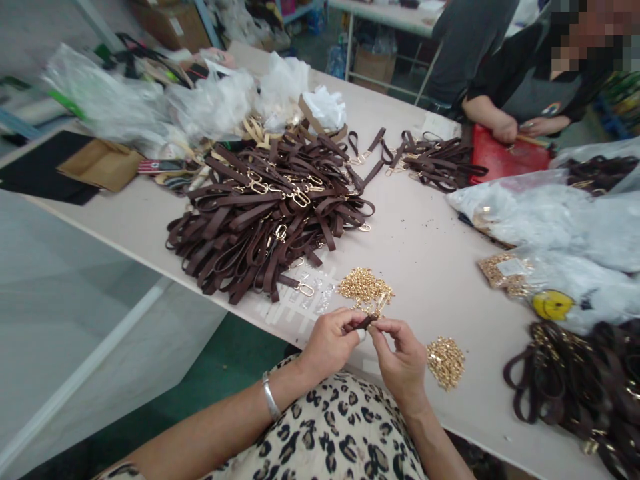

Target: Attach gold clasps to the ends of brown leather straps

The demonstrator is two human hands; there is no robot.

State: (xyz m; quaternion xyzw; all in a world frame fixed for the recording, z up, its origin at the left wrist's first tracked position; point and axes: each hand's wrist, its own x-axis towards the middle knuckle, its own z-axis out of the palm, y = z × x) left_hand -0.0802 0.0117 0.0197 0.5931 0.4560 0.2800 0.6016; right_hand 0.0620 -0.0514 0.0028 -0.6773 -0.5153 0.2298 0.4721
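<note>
Brown strap (pixel 369 322): held just above the near edge of the surface (pixel 400 247), mostly covered by fingers. Left hand (pixel 327 343) pinches it between thumb and fingers; right hand (pixel 403 360) has thumb and forefinger closed at its other end. Cannot tell whether a small fitting is also gripped. Gold fittings (pixel 363 283) lie piled just beyond the fingertips; second gold pile (pixel 445 362) sits beside the right hand. Large strap heap (pixel 260 220) takes up the area ahead-left, clasps protruding. To the right, plastic bags (pixel 545 207) and more dark straps (pixel 565 387) crowd the surface. Across, a co-worker's hands (pixel 505 129) rest at a red item (pixel 507 155).
</note>
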